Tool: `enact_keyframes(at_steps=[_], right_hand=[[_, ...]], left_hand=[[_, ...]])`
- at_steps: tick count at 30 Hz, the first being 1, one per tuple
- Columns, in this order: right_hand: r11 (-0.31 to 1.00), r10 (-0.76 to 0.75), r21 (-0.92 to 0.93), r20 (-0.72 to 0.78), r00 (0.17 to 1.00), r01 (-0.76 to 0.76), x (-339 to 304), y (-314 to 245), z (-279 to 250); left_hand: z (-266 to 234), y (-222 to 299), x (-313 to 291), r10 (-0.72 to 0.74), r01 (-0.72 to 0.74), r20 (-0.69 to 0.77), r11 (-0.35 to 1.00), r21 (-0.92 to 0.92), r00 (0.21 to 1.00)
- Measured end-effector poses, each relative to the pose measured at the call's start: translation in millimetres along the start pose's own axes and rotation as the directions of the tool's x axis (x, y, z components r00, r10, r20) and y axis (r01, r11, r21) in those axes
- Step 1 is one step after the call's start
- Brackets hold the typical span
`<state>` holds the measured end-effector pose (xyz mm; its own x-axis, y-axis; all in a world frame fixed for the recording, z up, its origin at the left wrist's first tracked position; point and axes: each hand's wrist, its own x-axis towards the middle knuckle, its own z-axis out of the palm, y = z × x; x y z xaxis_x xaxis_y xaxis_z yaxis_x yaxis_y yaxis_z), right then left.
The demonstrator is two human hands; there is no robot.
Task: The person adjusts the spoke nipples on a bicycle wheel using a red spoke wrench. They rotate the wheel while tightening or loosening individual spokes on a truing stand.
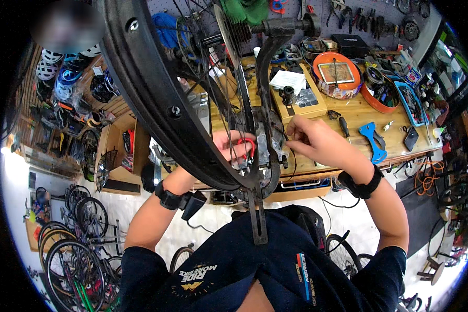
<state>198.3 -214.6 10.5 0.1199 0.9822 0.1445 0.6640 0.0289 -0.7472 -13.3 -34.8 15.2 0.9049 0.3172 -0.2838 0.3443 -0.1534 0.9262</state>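
Note:
A bicycle wheel with a wide black rim stands in a dark metal truing stand, close in front of me. Behind the lower rim, my left hand is closed on a red spoke wrench among the spokes; the rim hides part of that hand. My right hand is on the other side of the stand, its thumb and fingers pinched together. A thin dark strand hangs below those fingertips, but what they grip is too small to make out.
On the wooden bench lie a cardboard box, an orange round tin, a screwdriver, a blue tool and a blue tray. Helmets and a carton are at left. Bicycles stand on the floor.

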Motion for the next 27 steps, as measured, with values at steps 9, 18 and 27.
enact_keyframes(at_steps=[9,18,27], right_hand=[[0.996,0.059,0.060,-0.001,0.998,-0.059,-4,3,1],[0.998,0.059,-0.001,-0.006,0.998,-0.059,-6,-4,1],[0.998,0.047,-0.043,-0.006,0.999,-0.047,-15,-15,4]], left_hand=[[-29,-33,29,0.227,-0.112,0.301,0.927,-0.357,0.926],[11,-8,14,0.384,-0.285,-0.194,0.871,0.400,0.902],[-4,-30,19,0.284,-0.271,0.057,0.947,-0.174,0.957]])
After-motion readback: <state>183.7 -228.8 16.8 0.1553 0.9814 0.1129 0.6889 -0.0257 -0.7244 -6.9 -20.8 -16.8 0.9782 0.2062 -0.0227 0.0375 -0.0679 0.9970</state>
